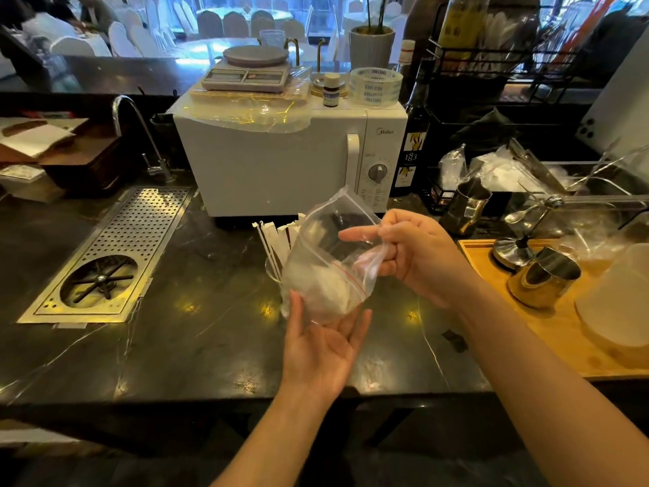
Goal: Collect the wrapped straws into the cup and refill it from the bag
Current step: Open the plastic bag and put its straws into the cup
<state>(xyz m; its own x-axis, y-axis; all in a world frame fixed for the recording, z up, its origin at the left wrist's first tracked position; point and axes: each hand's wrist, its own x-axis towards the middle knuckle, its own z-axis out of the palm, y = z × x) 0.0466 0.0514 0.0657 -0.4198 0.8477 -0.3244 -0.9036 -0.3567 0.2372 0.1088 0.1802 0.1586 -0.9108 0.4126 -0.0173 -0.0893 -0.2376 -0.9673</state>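
Note:
A clear zip bag (328,261) with a red seal line hangs in mid-air over the dark counter. My right hand (411,254) pinches its right edge between thumb and fingers. My left hand (325,346) is palm up under the bag's bottom, fingers spread and touching it. Behind the bag stands a clear cup (272,272), mostly hidden, with several paper-wrapped straws (281,237) sticking up out of it. The bag looks nearly empty, with some whitish folds low inside.
A white microwave (281,163) stands right behind the cup. A perforated metal rinser tray (116,254) and tap lie at the left. At the right, a wooden tray (562,332) carries steel jiggers and a frosted jug. A steel pitcher (463,209) stands beside the microwave.

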